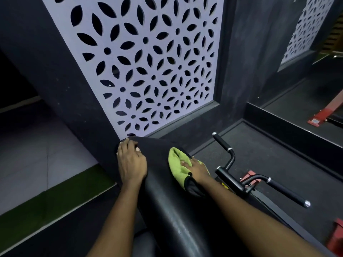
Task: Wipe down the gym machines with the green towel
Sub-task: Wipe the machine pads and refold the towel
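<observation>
1 lime-green cloth towel (pixel 177 164) on 1 black padded vinyl machine backrest (pixel 167 201), pressed by R hand (pixel 196 168), grip spread flat. L hand (pixel 130 162) rests at pad top, grip spread. 2 black rubber-sleeved handles (pixel 222 143) on the right.

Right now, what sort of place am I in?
Probably a gym: a black padded bench, a machine's grip handles beside it, and dark rubber flooring.

Showed two bare forearms (pixel 118 210), uncovered to frame edge. Had short trimmed nails on left hand (pixel 130 162) and right hand (pixel 196 168).
</observation>
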Demonstrator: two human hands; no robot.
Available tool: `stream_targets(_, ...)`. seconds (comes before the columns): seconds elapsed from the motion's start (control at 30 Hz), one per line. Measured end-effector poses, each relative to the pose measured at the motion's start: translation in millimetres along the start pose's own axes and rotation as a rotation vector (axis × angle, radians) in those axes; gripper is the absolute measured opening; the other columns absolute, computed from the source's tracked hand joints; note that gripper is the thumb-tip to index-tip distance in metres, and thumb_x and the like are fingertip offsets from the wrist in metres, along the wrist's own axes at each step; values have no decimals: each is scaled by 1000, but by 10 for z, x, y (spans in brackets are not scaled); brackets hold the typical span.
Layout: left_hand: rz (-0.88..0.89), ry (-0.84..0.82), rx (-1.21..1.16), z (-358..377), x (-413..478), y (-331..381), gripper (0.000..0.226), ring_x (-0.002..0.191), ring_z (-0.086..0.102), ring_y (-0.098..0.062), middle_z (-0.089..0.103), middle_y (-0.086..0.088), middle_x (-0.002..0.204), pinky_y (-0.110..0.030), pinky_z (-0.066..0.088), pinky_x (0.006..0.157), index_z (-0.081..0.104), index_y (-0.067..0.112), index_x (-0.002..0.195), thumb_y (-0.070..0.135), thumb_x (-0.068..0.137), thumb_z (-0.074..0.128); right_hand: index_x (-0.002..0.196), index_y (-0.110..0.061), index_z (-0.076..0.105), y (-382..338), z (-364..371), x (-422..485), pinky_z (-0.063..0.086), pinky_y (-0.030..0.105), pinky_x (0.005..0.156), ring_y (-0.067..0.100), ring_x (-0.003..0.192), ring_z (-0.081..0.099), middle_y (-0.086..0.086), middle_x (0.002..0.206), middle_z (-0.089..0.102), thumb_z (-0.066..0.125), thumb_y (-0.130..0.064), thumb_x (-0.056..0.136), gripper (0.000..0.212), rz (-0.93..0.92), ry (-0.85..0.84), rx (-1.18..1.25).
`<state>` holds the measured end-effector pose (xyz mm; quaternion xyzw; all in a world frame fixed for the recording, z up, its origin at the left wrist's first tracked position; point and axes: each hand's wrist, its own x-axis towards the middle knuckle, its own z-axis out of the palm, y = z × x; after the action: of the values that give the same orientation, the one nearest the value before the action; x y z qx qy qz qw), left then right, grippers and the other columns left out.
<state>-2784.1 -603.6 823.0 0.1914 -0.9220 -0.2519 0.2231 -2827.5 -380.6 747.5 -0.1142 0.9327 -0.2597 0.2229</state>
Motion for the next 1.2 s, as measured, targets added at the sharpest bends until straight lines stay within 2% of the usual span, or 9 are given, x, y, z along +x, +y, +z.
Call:
stream_targets(0.13, 13, 27, -32, 34, -2, -24, 31, 145, 29, -27, 44, -11, 152, -47, 25, 121, 58, 6, 127, 9, 100, 43, 159, -39, 26, 402, 115, 7, 19, 58, 121, 40, 154, 17, 6, 170, 11, 35, -58, 104, 59, 257, -33, 142)
stream_targets(0.23, 14, 41, -21, 51, -4, -19, 34, 146, 30, -25, 44, -10, 152, -47, 24, 122, 56, 7, 130, 10, 100, 42, 155, -39, 34, 366, 84, 342, 27, 61, 117, 43, 145, 35, 10, 165, 28, 26, -83, 82, 86, 406, 9, 276)
stream_targets(0.37, 7, 71, -44, 63, -6, -8, 34, 145, 33, -24, 47, -9, 150, -48, 27, 120, 57, 8, 130, 8, 99, 43, 152, -34, 42, 188, 60, 1012, 31, 58, 117, 42, 141, 42, 14, 158, 42, 27, -76, 87, 78, 393, 30, 314)
stream_targets(0.53, -12, 87, -53, 62, -7, -2, 36, 145, 33, -24, 47, -10, 150, -45, 26, 121, 54, 6, 135, 7, 100, 44, 154, -40, 35, -421, -113, 1369, 24, 60, 118, 45, 144, 34, 14, 160, 33, 28, -69, 96, 66, 303, 35, 346)
stream_targets(0.7, -23, 74, -49, 57, -17, 11, 38, 146, 31, -24, 45, -11, 152, -43, 24, 123, 52, 5, 138, 6, 100, 44, 157, -36, 35, -808, -148, 1006, 23, 54, 122, 33, 154, 18, 5, 168, 23, 42, -95, 71, 104, -58, 44, 353)
stream_targets(0.8, -25, 63, -43, 54, -21, 10, 40, 147, 30, -23, 44, -10, 153, -42, 22, 123, 51, 5, 139, 6, 101, 43, 157, -28, 37, -810, -150, 884, 14, 47, 125, 29, 156, 13, 6, 169, 20, 61, -77, 81, 94, -184, 39, 332)
stream_targets(0.9, -23, 60, -52, 43, -24, 19, 39, 147, 29, -21, 43, -9, 153, -38, 21, 124, 51, 6, 139, 5, 101, 43, 155, -17, 41, -662, -218, 1150, 13, 41, 124, 34, 154, 21, 13, 166, 27, 64, -53, 95, 73, -97, 19, 371)
stream_targets(1.03, -36, 66, -76, 27, -20, 26, 37, 146, 30, -19, 45, -7, 152, -39, 23, 123, 52, 8, 137, 5, 101, 43, 139, -34, 60, -38, -28, 1862, 39, 47, 114, 29, 131, 55, 3, 144, 59, 66, -80, 71, 82, 71, -14, 509)
stream_targets(1.2, -27, 85, -74, 56, 1, 18, 36, 145, 32, -21, 46, -7, 150, -43, 24, 123, 53, 8, 135, 4, 101, 42, 133, -30, 65, 24, -92, 1452, 46, 48, 106, 32, 119, 62, 5, 127, 70, 51, -79, 63, 86, 99, 68, 482)
